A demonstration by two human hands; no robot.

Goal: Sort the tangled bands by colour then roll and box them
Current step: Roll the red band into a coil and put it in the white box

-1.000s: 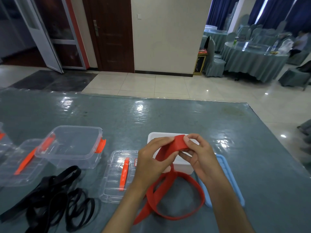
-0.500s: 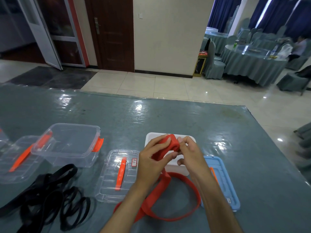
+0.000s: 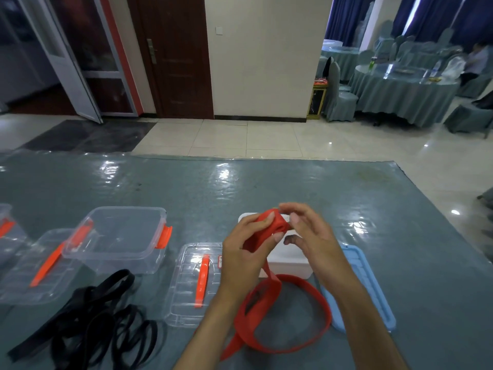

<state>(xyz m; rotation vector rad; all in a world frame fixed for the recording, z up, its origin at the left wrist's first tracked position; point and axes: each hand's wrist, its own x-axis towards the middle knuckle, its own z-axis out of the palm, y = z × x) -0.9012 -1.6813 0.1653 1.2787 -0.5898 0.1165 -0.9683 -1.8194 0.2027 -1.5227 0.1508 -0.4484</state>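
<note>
Currently the red band (image 3: 269, 297) is being rolled above the white box (image 3: 289, 263). The started roll is gripped by the left hand (image 3: 248, 249), thumb on the near side, fingers wrapped over the top. The right hand (image 3: 312, 236) is lifted just off the roll; its fingers are loosely spread and nothing is seen to be held, though its thumb tip is close to the roll's right face.

Key relation: the loose tail drops from the roll straight down and toward the body, then opens into a wide loop lying flat on the table (image 3: 400, 209), between the clear lid (image 3: 192, 284) and the blue lid (image 3: 362, 284). The band's long axis therefore runs away from the grip toward the near table edge, so slack must be fed upward and away. The roll axis lies roughly left-right.

The left hand is on the roll; the right is nearer the free side, so it is probably the one to take the next turn.

The black bands (image 3: 88, 324) are left in a heap at lower left, well apart. The clear box (image 3: 117, 236) stands open beside them.
</note>
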